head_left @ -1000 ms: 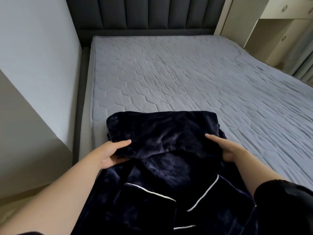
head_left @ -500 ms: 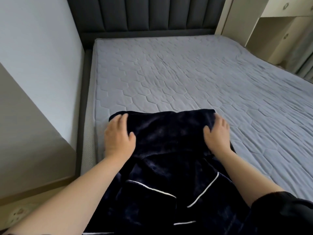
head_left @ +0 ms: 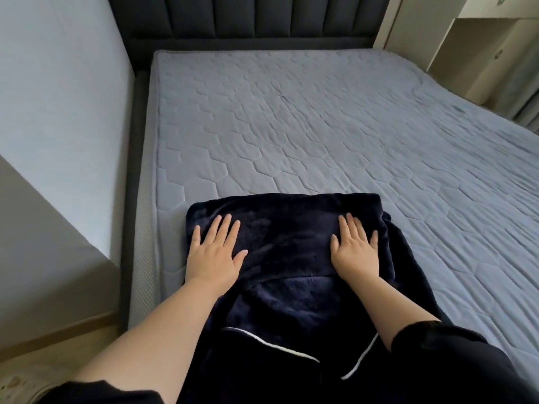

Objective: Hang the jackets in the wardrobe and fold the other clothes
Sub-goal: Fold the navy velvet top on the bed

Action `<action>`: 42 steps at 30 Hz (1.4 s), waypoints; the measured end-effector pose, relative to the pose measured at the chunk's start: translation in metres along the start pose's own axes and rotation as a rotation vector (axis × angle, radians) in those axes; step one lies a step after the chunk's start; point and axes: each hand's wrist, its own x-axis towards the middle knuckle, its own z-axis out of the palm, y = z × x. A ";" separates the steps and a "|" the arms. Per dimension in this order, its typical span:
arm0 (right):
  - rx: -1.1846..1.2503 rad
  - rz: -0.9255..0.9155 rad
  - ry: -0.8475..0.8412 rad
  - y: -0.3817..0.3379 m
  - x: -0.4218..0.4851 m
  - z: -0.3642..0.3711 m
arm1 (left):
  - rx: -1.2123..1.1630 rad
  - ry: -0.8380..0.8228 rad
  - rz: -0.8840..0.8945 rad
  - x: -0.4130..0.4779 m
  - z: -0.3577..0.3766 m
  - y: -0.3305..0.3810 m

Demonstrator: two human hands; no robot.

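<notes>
A dark navy plush garment (head_left: 287,237) with thin white piping lies at the near left corner of the bed, its far part folded over into a flat panel. My left hand (head_left: 214,252) lies flat, fingers spread, on the left side of that folded panel. My right hand (head_left: 354,252) presses flat on the panel's right side. Both palms face down and neither hand grips the fabric. The garment's lower part runs toward me and out of view.
The grey quilted mattress (head_left: 335,126) stretches away to a dark padded headboard (head_left: 256,18). A pale wall (head_left: 58,97) runs close along the bed's left side. Cream cabinets (head_left: 478,48) stand at the far right. A strip of wooden floor (head_left: 58,342) shows at lower left.
One second ago both hands held the folded edge from its sides. They then laid it down and moved onto the top, now pressing flat with fingers spread.
</notes>
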 end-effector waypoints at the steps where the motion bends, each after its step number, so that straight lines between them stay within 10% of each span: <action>1: -0.004 0.009 0.019 -0.004 0.002 -0.003 | 0.022 0.011 -0.007 0.002 -0.005 0.001; 7: 0.023 -0.316 -0.004 -0.040 0.043 -0.042 | 0.012 0.204 0.076 0.050 -0.053 -0.002; 12: -0.240 -0.367 -0.598 -0.063 0.091 -0.051 | -0.015 -0.337 0.115 0.088 -0.058 -0.021; 20: -0.118 -0.194 -0.938 -0.045 0.113 -0.071 | -0.440 -0.602 -0.050 0.102 -0.063 -0.053; 26: -0.455 -0.263 -0.377 -0.051 0.089 -0.088 | -0.256 -0.305 -0.142 0.079 -0.082 -0.051; 34: -0.316 -0.324 0.280 -0.051 0.062 -0.150 | -0.123 0.246 -0.215 0.047 -0.153 -0.042; 42: -0.305 -0.428 0.294 0.000 -0.053 -0.129 | -0.009 0.293 -0.105 -0.076 -0.102 -0.020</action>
